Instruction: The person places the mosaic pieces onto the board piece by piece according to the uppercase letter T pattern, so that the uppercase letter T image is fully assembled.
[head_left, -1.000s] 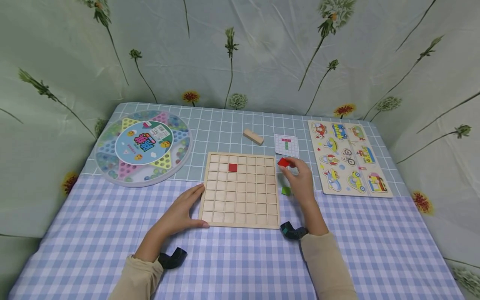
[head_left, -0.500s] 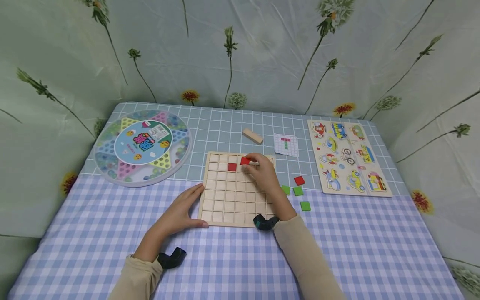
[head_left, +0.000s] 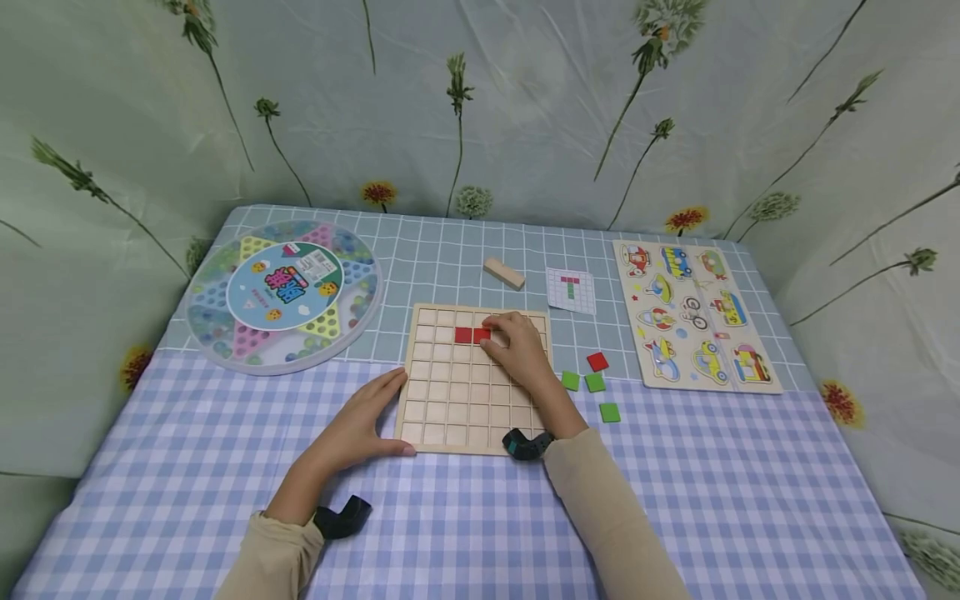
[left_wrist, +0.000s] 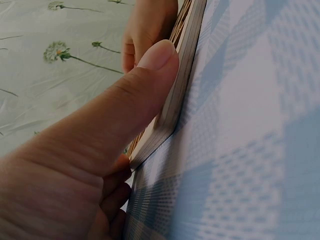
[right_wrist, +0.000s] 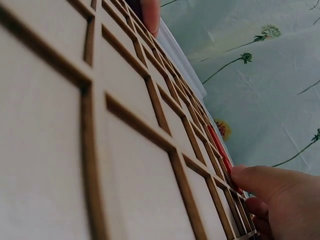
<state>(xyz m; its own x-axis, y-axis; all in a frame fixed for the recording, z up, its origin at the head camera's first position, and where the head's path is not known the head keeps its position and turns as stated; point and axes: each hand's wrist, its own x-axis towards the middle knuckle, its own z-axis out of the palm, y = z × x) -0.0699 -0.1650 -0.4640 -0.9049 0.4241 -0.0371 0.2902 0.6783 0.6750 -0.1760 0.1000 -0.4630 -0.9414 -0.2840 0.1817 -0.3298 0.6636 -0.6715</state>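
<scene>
A wooden grid board (head_left: 461, 392) lies in front of the person. My left hand (head_left: 363, 423) rests at its near left corner, fingers along the left edge and thumb on the front edge; the left wrist view shows the thumb (left_wrist: 157, 55) over the rim. My right hand (head_left: 517, 346) reaches over the board from the right. Thumb and fingers pinch a red square tile (head_left: 481, 336) at a cell in the second row. Directly left of it, another red tile (head_left: 463, 335) sits in its cell. In the right wrist view the thumb meets the red tiles (right_wrist: 220, 147) edge-on.
Right of the board lie a loose red tile (head_left: 597, 361) and several green tiles (head_left: 595, 382). Behind it are a wooden block (head_left: 504, 273) and a pattern card (head_left: 570, 292). A round game box (head_left: 285, 292) stands left, a picture puzzle (head_left: 697, 317) right.
My right hand has carried the red tile from right of the board leftward, then lowered it toward the cell beside the first red tile. My left hand has stayed in place.
</scene>
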